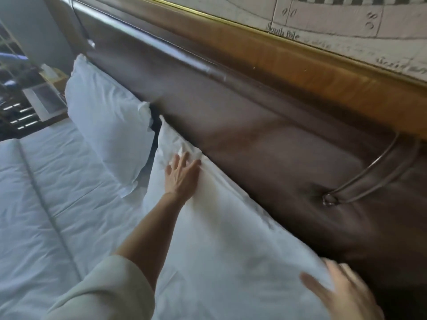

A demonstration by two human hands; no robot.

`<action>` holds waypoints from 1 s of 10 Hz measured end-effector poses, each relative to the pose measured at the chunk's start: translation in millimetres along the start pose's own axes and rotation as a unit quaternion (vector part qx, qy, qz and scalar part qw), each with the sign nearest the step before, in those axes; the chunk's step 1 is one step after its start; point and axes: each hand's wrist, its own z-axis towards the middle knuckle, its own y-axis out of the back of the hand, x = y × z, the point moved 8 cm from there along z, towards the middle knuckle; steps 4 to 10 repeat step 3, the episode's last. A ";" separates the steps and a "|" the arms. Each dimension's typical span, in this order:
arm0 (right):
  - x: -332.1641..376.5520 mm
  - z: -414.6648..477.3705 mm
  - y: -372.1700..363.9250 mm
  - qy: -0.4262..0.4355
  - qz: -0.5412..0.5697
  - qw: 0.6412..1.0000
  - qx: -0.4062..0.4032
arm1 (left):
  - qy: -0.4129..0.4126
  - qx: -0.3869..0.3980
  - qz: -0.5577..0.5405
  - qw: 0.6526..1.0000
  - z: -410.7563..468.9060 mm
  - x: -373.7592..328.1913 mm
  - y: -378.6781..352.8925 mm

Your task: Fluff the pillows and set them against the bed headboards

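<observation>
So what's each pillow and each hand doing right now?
Near white pillow, leaning on the brown padded leather headboard.
Far white pillow, propped against the headboard, untouched.
Left hand, open, fingers spread, pressing the near pillow's top edge.
Right hand, blurred, open, at the near pillow's end.
White bed sheet, spread flat, wrinkled.

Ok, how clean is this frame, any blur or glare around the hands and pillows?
Head view: the right hand is motion-blurred at bottom right, its outline smeared; the left hand on the near pillow is fairly sharp. Head view: the wide lens bows the headboard, and a glare streak runs along its rail.
</observation>
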 end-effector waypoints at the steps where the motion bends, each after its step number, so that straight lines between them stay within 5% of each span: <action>1: 56.6 5.6 36.2 -0.004 0.003 0.998 -0.056 | 0.005 0.059 0.009 0.998 -20.2 1.7 3.2; 2: 116.4 -7.0 69.0 0.073 -0.011 0.975 -0.208 | 0.000 0.064 0.029 0.998 -66.2 4.3 26.4; 3: 170.8 -5.8 62.6 0.143 -0.022 0.971 -0.193 | 0.010 0.045 0.034 0.998 -119.5 18.2 57.6; 10: 170.8 -5.8 62.6 0.143 -0.022 0.971 -0.193 | 0.010 0.045 0.034 0.998 -119.5 18.2 57.6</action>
